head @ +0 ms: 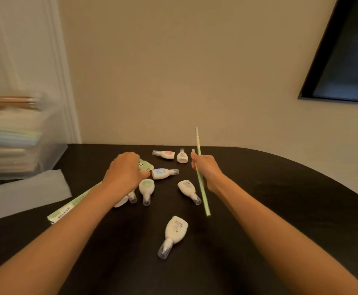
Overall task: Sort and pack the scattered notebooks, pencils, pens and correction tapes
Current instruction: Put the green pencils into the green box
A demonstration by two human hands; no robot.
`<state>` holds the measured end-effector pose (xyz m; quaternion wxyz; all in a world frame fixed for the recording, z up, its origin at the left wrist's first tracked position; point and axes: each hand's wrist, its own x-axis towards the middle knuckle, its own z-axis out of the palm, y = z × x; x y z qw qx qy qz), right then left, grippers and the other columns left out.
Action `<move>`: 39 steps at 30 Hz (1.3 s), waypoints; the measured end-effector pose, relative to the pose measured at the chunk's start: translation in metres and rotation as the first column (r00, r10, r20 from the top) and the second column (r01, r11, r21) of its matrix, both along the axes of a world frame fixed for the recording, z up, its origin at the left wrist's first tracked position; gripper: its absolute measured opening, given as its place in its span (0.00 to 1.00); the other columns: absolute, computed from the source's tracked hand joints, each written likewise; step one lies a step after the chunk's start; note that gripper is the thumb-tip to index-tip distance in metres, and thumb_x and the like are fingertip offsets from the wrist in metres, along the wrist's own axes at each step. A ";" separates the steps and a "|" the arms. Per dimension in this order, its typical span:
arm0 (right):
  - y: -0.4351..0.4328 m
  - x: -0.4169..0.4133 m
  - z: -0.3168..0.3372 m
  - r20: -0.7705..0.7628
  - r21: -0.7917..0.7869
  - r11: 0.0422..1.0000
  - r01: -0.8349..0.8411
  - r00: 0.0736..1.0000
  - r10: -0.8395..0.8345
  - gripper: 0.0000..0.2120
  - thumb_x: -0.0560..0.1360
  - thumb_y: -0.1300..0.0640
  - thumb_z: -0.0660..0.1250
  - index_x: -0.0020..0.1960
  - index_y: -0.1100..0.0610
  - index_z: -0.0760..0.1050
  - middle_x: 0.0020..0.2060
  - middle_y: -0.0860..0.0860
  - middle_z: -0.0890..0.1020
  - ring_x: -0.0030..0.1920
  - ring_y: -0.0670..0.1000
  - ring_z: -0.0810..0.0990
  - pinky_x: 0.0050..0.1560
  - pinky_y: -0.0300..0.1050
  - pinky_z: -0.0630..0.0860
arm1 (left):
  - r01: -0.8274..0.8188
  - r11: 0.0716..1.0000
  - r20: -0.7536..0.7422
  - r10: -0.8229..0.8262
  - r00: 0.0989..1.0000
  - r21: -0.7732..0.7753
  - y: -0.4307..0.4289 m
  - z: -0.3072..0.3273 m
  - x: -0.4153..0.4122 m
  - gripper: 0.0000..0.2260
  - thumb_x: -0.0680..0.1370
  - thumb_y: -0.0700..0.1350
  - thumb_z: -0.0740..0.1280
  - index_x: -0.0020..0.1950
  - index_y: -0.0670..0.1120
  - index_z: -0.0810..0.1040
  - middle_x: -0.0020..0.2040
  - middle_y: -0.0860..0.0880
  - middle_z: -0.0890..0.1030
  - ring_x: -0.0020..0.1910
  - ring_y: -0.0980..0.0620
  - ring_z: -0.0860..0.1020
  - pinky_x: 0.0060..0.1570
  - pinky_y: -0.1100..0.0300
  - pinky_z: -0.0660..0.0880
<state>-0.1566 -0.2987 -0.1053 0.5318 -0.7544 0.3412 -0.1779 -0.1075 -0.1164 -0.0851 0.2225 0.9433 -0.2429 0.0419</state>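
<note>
Green pencils (201, 188) are gripped in the right hand (205, 169), and a green box (67, 209) is held by the curled fingers (131, 156) of the left hand (124, 171). Mid-frame correction tapes (187, 187) could be knocked by the pencils' lower ends.

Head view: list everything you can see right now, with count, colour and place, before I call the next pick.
correction tapes: six in full view, one more partly under the left forearm; white, some with pink, blue or green labels; scattered mid-table
pencils: apparently two; pale green; in the right hand
carton: one; long, pale green; diagonal, left of the tapes
storage bin: one; clear, contents blurred; far left
flat sheet: one; pale grey; before the bin
table: one; black
dark panel: one; upper right wall
left hand: grips the carton's far end
right hand: grips the pencils
</note>
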 end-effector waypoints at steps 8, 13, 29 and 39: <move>0.045 -0.010 0.000 0.296 -0.168 0.985 0.025 0.955 0.026 0.11 0.79 0.53 0.58 0.38 0.53 0.68 0.33 0.50 0.72 0.34 0.48 0.73 0.37 0.46 0.75 | -0.009 0.998 0.019 0.008 1.000 0.056 0.036 -0.007 -0.016 0.22 0.76 0.49 0.66 0.68 0.44 0.69 0.61 0.45 0.74 0.59 0.47 0.73 0.47 0.60 0.66; 0.066 -0.015 -0.006 0.331 -0.349 0.937 0.013 0.937 0.111 0.09 0.79 0.52 0.59 0.42 0.55 0.69 0.35 0.49 0.74 0.41 0.53 0.76 0.47 0.56 0.77 | 0.007 0.997 -0.015 -0.006 1.000 0.078 0.040 -0.014 -0.020 0.22 0.76 0.49 0.66 0.69 0.44 0.68 0.62 0.46 0.74 0.60 0.47 0.73 0.53 0.57 0.70; 0.071 -0.030 -0.037 0.469 0.348 0.936 -0.058 0.875 -0.120 0.13 0.78 0.54 0.62 0.38 0.60 0.75 0.31 0.52 0.80 0.31 0.46 0.83 0.32 0.39 0.79 | 0.229 0.972 0.153 -0.219 0.964 -0.053 0.038 -0.052 -0.010 0.25 0.75 0.50 0.67 0.70 0.47 0.66 0.62 0.48 0.72 0.61 0.48 0.69 0.56 0.57 0.66; 0.075 -0.032 -0.035 0.528 0.350 0.910 -0.224 0.849 0.006 0.12 0.78 0.56 0.61 0.42 0.61 0.77 0.33 0.54 0.85 0.34 0.51 0.84 0.32 0.37 0.79 | 0.362 0.905 0.019 -0.368 0.930 -0.223 0.035 -0.056 -0.003 0.24 0.69 0.51 0.73 0.63 0.50 0.73 0.60 0.51 0.76 0.59 0.51 0.72 0.58 0.53 0.71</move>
